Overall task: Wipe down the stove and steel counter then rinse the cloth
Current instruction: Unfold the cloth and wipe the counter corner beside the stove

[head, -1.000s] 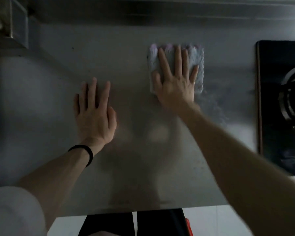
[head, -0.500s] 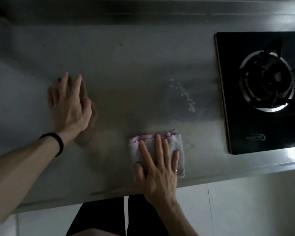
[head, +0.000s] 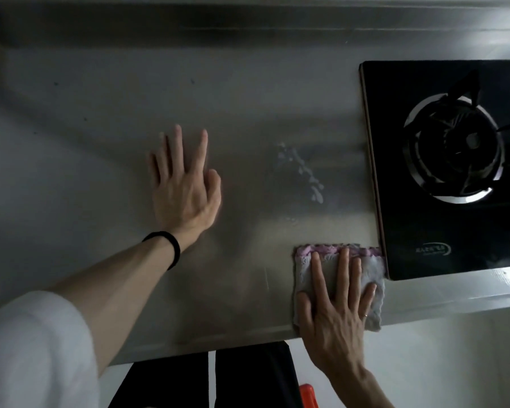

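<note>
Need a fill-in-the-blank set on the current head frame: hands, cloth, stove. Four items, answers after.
1. The right hand presses flat on a grey ____.
2. Its far edge has a ____ trim.
3. The left hand, fingers straight over the steel counter, wears a black band on its ____.
4. The gas stove has a glossy ____ top.

Answers: cloth; pink; wrist; black.
</note>
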The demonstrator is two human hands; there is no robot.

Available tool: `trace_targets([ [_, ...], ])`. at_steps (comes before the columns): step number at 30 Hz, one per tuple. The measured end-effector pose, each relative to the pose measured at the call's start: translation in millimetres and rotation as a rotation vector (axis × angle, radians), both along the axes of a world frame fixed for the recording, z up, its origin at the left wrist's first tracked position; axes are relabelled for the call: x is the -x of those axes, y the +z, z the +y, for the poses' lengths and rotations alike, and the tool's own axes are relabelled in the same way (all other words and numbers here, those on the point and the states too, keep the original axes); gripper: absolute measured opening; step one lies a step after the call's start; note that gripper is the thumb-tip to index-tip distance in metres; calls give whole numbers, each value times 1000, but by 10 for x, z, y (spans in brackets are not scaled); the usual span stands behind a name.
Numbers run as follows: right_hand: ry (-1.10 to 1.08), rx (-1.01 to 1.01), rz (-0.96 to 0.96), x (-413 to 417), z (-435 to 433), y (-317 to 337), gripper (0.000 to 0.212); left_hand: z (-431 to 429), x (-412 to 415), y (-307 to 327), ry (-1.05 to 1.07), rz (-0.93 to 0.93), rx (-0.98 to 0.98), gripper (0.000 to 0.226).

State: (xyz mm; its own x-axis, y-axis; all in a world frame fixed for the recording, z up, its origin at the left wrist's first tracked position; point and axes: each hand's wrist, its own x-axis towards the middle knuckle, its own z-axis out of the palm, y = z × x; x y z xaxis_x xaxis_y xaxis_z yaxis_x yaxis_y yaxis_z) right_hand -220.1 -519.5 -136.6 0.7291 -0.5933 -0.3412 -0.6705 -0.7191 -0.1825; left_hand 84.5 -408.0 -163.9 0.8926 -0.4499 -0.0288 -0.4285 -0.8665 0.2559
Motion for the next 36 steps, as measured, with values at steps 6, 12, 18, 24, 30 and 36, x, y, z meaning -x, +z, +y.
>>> trace_targets([
  [6, 117, -15, -65, -1070, -342, -62, 68, -21, 1, -24, 0, -62, -64, 70],
  [12, 109, -36, -131, -2545, -1126, -101, 64, -52, 3, 25, 26, -49, -88, 68],
  [18, 117, 10, -181, -2257, -899, -80, 66, -72, 16, 77, 25, -47, -83, 68],
  [24, 258, -5, -93, -475, 317, -16, 76, -69, 11, 96, 19, -37, -109, 71],
  [30, 271, -45, -85, -495, 260, -39, 83, -66, 21, 94, 24, -36, -110, 72],
  [36, 290, -16, -197, -1947, -614, -130, 71, -57, 9, 55, 29, -49, -91, 72],
])
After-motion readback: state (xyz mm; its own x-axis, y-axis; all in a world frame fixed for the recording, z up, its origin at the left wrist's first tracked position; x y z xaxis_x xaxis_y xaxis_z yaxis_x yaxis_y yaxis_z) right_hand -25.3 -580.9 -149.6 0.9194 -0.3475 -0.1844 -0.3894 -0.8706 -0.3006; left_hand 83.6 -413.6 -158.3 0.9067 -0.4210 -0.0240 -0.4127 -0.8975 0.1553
